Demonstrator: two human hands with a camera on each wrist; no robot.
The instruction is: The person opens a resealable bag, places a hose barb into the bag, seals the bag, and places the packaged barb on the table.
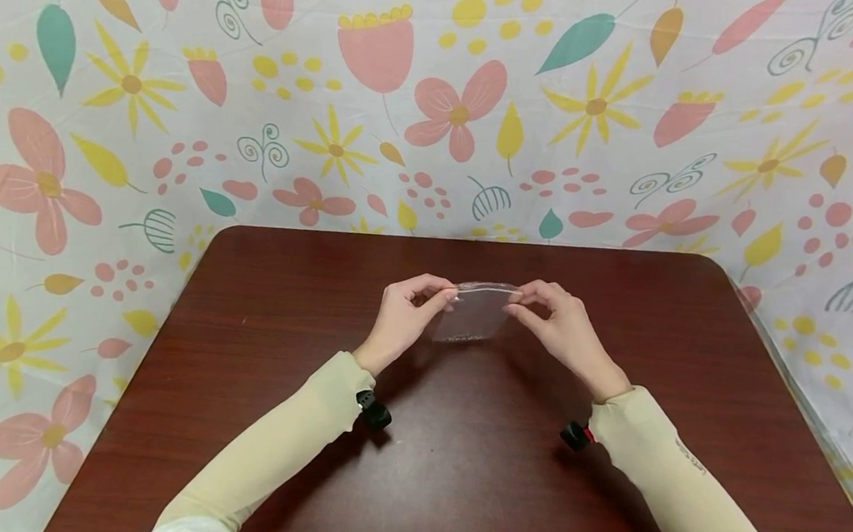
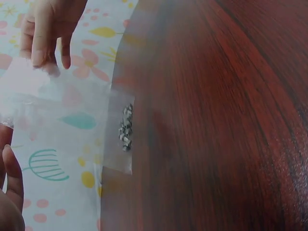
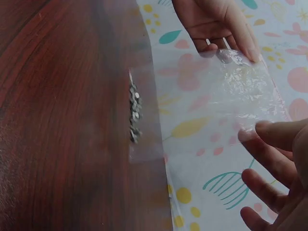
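Note:
A clear zip bag [image 1: 475, 312] hangs upright between the two hands, its top strip level and its bottom just over the table. Small grey metal pieces [image 2: 125, 127] lie in a row along the bag's bottom edge; they look like tiny screws, also seen in the right wrist view. My left hand [image 1: 410, 310] pinches the upper left corner between thumb and fingers. At the upper right corner, my right hand [image 1: 557, 321] pinches with thumb and forefinger, and its other fingers are spread apart in the right wrist view [image 3: 276, 168].
A dark brown wooden table [image 1: 263, 295] with rounded corners lies beneath the hands. Behind it and at both sides hangs a white cloth [image 1: 464, 171] printed with flowers and leaves. Black wrist cameras [image 1: 373, 410] are strapped over the beige sleeves [image 1: 290, 439].

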